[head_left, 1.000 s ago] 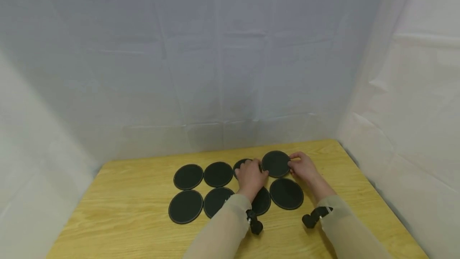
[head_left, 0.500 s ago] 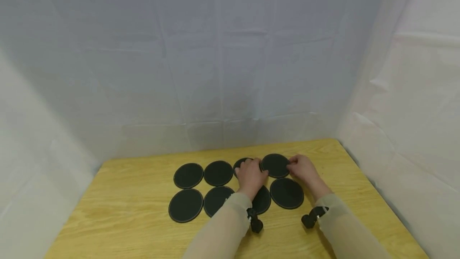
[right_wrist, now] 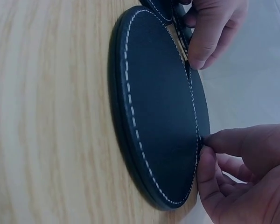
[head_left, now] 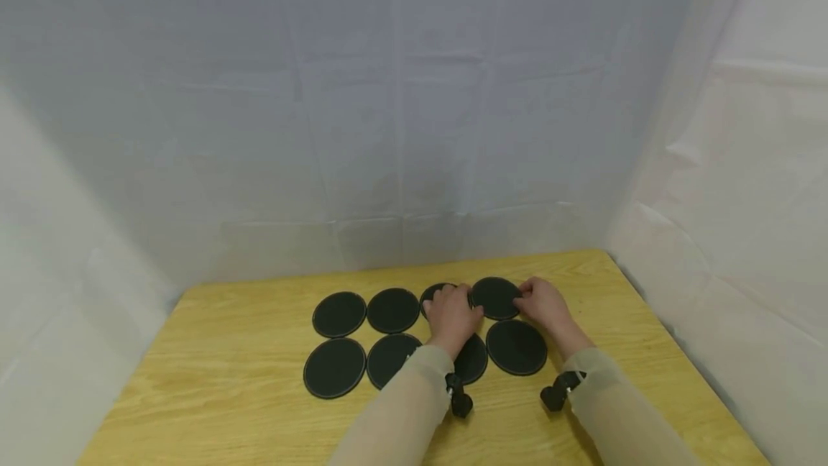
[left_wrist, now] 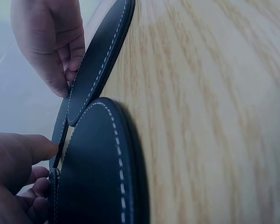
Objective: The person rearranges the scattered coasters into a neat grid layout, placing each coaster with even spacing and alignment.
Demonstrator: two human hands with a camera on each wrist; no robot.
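Observation:
Eight round black coasters with white stitching lie in two rows on a wooden table (head_left: pixel 226 380). My left hand (head_left: pixel 451 313) rests over the third coaster of the far row (head_left: pixel 435 295), thumb and curled fingers at its rim (left_wrist: pixel 49 163). My right hand (head_left: pixel 543 304) pinches the right edge of the far-right coaster (head_left: pixel 495 298), thumb on the rim (right_wrist: pixel 203 149). The right wrist view shows this coaster (right_wrist: pixel 158 107) large and lying on the wood. In the left wrist view a near coaster (left_wrist: pixel 98 172) overlaps the far one (left_wrist: pixel 100 60), with the right hand's fingers (left_wrist: pixel 60 70) at its edge.
The other coasters lie left (head_left: pixel 339 314) and in the near row (head_left: pixel 516 347). Pale cloth walls (head_left: pixel 414 128) close in the table at the back and on both sides. Bare wood runs along the near edge and both ends.
The far-right coaster has sunk slightly and looks flatter on the table. My right hand drew a little nearer with it; the left hand hardly moved.

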